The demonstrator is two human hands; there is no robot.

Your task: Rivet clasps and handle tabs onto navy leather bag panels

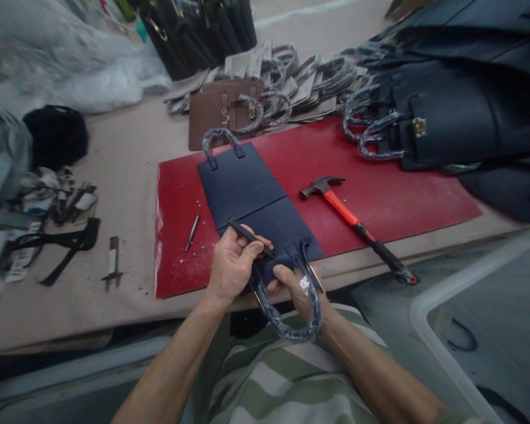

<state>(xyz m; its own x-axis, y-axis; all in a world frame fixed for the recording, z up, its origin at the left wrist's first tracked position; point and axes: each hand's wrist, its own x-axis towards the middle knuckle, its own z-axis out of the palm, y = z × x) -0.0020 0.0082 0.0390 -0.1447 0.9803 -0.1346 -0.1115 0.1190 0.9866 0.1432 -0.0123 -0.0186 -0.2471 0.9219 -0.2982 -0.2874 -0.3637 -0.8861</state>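
Note:
A navy leather bag panel (244,181) lies across the red board, its near end at the front edge. One plastic-wrapped handle (221,134) is fixed at its far end, and another wrapped handle (287,331) loops toward me at the near end. My left hand (235,262) grips a slim black pen-like tool (249,235), its tip on the panel near the base of the near handle. Thumb on top, my right hand (298,288) pinches the panel's near end, partly hidden by the wrapped handle.
A claw hammer (342,209) and a metal rod (192,233) lie on the red board (176,271). Brown bag panels (205,112) are piled behind it, with dark bags (454,112) at the right. Black straps (70,244) and a hole-tool (113,262) lie left.

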